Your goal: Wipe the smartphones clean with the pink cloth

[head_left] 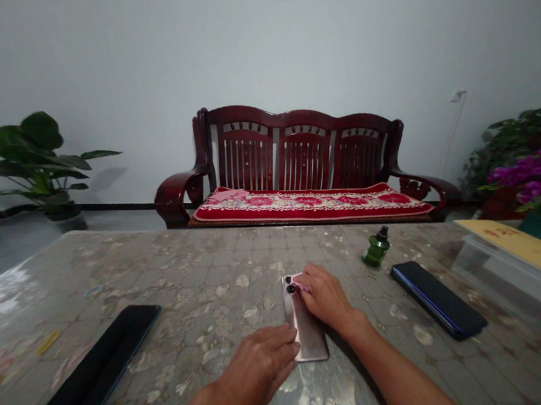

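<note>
A pinkish, shiny smartphone [308, 334] lies face down on the table, its dark camera lenses at the far left corner. My left hand [261, 361] rests with stretched fingers along the phone's left edge, fingertips touching it. Over the upper right part of the phone, my right hand [326, 293] has its fingers bent around a small pink strip [301, 286], which sits beside the lenses. What the strip is I cannot make out, since the fingers cover most of it.
A black tablet [95, 372] lies at the left, near yellow bands [48, 342]. To the right are a green spray bottle [376, 247], a dark phone [438, 297] and a clear plastic box [505, 281] with a yellow top. A wooden bench [291, 120] stands behind the table [200, 268].
</note>
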The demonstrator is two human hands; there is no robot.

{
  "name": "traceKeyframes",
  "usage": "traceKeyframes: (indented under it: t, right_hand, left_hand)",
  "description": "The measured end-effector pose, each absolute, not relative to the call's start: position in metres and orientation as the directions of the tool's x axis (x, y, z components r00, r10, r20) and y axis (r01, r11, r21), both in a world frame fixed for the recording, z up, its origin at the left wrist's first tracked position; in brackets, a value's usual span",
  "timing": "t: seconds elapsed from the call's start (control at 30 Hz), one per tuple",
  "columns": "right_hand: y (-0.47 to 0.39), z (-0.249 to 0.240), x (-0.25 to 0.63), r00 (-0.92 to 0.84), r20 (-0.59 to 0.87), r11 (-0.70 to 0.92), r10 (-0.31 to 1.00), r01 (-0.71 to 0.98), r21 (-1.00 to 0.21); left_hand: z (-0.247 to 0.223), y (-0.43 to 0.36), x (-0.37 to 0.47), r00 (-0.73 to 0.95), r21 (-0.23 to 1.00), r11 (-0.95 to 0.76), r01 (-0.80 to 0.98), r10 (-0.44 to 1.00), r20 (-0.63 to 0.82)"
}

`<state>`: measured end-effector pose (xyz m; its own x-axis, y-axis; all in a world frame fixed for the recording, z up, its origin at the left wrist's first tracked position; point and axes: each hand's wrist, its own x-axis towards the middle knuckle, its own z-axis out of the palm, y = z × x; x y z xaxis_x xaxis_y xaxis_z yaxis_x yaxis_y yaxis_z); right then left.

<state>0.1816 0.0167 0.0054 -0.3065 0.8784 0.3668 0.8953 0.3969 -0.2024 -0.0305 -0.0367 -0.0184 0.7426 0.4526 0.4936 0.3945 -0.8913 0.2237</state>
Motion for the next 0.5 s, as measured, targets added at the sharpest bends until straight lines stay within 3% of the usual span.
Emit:
traceKeyframes:
  t: [0.5]
  right_hand:
    - [0.0144,0.0101,0.1791,-0.295,0.347,0.381,0.89,0.9,-0.21]
  left_hand:
    - [-0.0145,-0.0374,-0.0317,0.759,0.224,-0.892,0.392,0.451,0.47]
